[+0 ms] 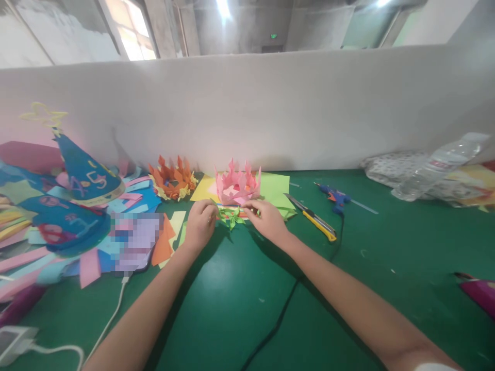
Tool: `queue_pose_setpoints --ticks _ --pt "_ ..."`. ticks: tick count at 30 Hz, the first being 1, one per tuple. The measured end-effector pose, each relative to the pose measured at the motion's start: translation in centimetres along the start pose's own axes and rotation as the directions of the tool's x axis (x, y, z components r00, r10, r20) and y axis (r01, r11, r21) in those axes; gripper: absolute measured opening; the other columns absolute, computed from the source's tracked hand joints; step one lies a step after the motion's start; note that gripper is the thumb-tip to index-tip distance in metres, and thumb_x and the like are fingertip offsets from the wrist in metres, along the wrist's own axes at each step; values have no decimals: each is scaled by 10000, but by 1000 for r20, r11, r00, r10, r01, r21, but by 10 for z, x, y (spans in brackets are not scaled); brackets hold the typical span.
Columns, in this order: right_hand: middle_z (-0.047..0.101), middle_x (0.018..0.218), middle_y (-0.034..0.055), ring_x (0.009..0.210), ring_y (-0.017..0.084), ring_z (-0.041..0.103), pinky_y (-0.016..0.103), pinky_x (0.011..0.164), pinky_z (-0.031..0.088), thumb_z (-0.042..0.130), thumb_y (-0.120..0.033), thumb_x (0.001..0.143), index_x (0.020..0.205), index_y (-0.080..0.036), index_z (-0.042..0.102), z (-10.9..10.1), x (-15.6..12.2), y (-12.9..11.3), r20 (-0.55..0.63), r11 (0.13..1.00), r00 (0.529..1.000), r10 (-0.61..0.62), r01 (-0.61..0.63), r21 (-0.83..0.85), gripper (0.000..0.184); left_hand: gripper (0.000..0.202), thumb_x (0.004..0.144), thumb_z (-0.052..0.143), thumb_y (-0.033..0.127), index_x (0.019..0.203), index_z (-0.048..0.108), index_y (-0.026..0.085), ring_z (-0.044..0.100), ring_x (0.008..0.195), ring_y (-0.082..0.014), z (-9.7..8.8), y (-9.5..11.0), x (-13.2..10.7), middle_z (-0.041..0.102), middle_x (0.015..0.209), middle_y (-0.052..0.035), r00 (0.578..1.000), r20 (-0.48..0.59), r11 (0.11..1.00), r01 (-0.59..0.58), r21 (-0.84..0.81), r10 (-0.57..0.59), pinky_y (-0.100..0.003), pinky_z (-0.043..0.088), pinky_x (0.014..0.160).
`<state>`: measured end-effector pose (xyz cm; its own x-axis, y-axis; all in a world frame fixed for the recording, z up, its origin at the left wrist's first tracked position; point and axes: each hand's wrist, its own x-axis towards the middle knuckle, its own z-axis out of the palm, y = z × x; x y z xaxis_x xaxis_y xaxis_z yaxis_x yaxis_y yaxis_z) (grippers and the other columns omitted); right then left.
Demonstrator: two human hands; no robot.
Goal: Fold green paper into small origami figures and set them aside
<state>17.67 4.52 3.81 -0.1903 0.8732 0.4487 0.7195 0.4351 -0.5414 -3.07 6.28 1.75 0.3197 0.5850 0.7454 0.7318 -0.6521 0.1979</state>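
Observation:
Both my hands reach forward over a green table (240, 309). My left hand (200, 222) and my right hand (266, 218) have their fingers pinched on a small green folded paper piece (231, 216) that lies between them, just in front of a pink paper crown (237, 184). The crown stands on yellow and light green paper sheets (276, 188). An orange paper crown (172, 178) sits to its left.
Blue paper cone hats (87, 175) and many coloured paper strips crowd the left. A yellow utility knife (314, 218) and a blue glue gun (334, 197) with a black cord lie right of my hands. A plastic bottle (436, 166) lies far right. A white partition wall (270, 108) stands behind.

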Motion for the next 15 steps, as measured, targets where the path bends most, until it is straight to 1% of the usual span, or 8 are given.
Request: queue_pose_setpoints --ticks 2,4,7,10,11,13,15 --pt "702 824 13 656 146 591 251 624 415 534 -186 831 906 -193 666 -6 -9 3 16 1000 1000 6 -7 4 152 194 820 428 70 682 512 177 500 822 -189 5 -7 -1 560 814 -63 998 68 1000 5 -19 -4 -303 402 725" --pt "706 871 28 744 173 609 275 679 430 521 -189 835 906 -197 671 -14 -15 11 -8 998 999 -40 40 -43 166 221 798 396 36 673 520 170 484 792 -187 11 -15 -1 545 794 -64 989 149 999 -7 -36 12 -302 396 699" --pt "704 886 53 833 209 604 329 779 433 497 -163 828 873 -187 675 -28 -18 31 -56 981 993 -102 92 -171 185 252 715 386 -22 671 543 170 481 752 -171 15 -25 0 543 780 -46 969 237 996 -53 -67 67 -282 397 668" --pt "690 957 71 925 238 580 368 846 425 461 -55 752 917 -170 673 -43 -18 56 -55 954 995 -86 67 -291 293 299 641 386 -57 671 569 178 513 823 -174 15 -31 -2 574 852 -45 942 310 990 -96 -106 125 -283 416 712" --pt "681 999 76 963 242 570 371 861 424 446 -18 711 964 -166 666 -47 -19 63 -43 946 997 -69 52 -321 367 303 621 389 -63 658 569 178 519 852 -181 14 -31 -3 581 886 -51 941 317 991 -87 -105 116 -296 420 731" --pt "655 1090 75 1026 247 551 378 894 416 433 18 638 1054 -168 640 -53 -21 75 -6 929 999 -40 35 -367 501 295 599 397 -69 632 560 174 525 884 -200 11 -28 -4 586 931 -66 957 288 996 -14 -83 38 -329 426 760" --pt "646 1123 74 1045 249 545 373 899 418 444 10 622 1091 -160 625 -55 -23 83 24 919 999 -28 36 -392 530 295 615 397 -68 654 560 175 529 888 -207 8 -18 -5 590 911 -67 974 218 993 76 -89 -55 -353 432 786"
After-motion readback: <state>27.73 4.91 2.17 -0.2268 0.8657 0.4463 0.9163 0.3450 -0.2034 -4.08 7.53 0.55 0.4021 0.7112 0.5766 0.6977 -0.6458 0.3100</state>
